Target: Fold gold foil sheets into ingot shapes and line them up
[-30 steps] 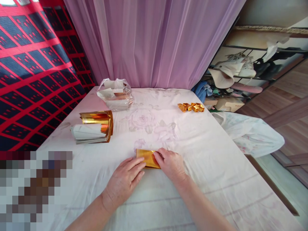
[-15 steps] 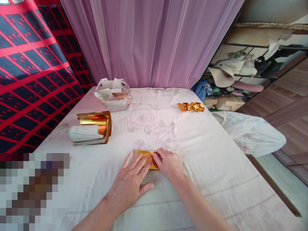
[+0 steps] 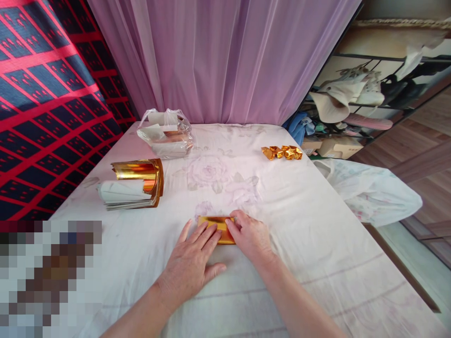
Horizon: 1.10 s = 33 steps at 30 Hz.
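Fingers (image 3: 207,233) flat, pressing gold paper (image 3: 216,222)

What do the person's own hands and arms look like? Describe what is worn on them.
Both are bare: the left hand and right hand show no gloves, rings or watch, and both forearms are uncovered as far as the picture's lower edge, with no sleeve in view. Fingernails are short and unpainted.
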### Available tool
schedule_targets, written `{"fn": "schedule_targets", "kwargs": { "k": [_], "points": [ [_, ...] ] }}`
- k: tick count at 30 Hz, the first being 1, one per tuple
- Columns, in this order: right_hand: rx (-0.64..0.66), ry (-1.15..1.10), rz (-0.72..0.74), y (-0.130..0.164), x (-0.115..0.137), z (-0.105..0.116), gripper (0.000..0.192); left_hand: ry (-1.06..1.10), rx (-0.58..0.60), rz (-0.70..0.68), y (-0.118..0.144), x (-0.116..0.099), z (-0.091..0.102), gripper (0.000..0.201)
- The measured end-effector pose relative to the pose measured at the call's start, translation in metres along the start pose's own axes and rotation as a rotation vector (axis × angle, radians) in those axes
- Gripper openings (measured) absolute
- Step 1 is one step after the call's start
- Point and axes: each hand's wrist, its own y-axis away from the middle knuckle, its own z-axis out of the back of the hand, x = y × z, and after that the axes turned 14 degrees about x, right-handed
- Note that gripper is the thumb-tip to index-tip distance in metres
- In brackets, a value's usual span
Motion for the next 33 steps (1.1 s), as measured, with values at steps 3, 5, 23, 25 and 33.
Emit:
{"fn": "schedule_targets", "kwargs": {
  "k": [3, 5, 23, 25, 33],
  "points": [
    [0.022, 0.008, -0.016, 0.0, 0.001, 0.002, 0.017, 0.02, 0.011, 0.003, 0.0, 0.0, -0.001, 0.063],
    [0.032, 0.022, -0.02, 0.0, 0.001, 0.003, 0.018, 0.031, 0.013, 0.003, 0.0, 0.0, -0.001, 0.063],
    [0.192, 0.027, -0.078, -0.003, 0.005, 0.02, 0.02, 0.045, 0.061, 0.014, 0.001, -0.001, 0.001, 0.061],
    [0.2, 0.014, -0.075, -0.003, 0.005, 0.021, 0.025, 0.042, 0.066, 0.016, 0.001, -0.001, 0.0, 0.06],
    [0.223, 0.021, -0.074, -0.007, 0.006, 0.026, 0.013, 0.038, 0.073, 0.018, 0.002, 0.001, -0.002, 0.058]
  ]
}}
